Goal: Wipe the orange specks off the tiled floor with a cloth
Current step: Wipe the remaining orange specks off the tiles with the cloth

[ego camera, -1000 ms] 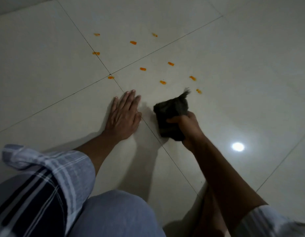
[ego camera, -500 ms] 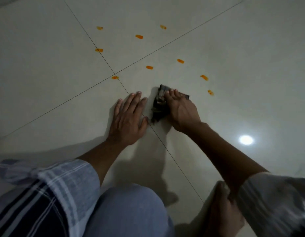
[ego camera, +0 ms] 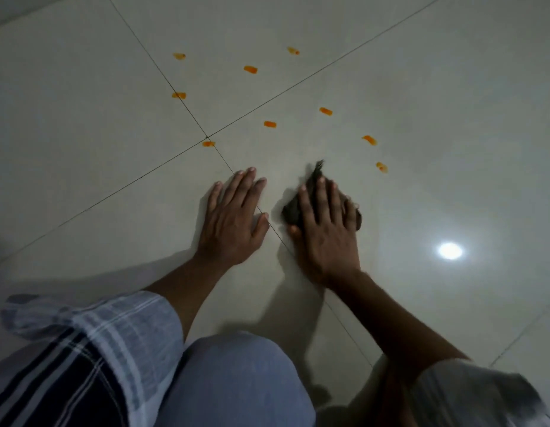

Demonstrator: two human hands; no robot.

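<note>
At frame centre the right grip (ego camera: pixel 326 232), fingers straight, presses the dark cloth (ego camera: pixel 290 211) onto the tiled floor (ego camera: pixel 82 149); the left grip (ego camera: pixel 233 223) rests flat, released, below the orange specks (ego camera: pixel 270 124).

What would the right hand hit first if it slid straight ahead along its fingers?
Probably the orange speck beyond the cloth; only bare tile seems to lie between.

The tiled floor (ego camera: pixel 452 149) is pale, smooth and glossy, throwing back a bright white glare (ego camera: pixel 450 250), with thin dark grout lines (ego camera: pixel 194 118) between tiles. The cloth (ego camera: pixel 289 211) is dark, soft and fuzzy, frayed at its tip. The orange specks (ego camera: pixel 270 124) look smeared and dull. The sleeve (ego camera: pixel 113 328) is thin woven check.
</note>
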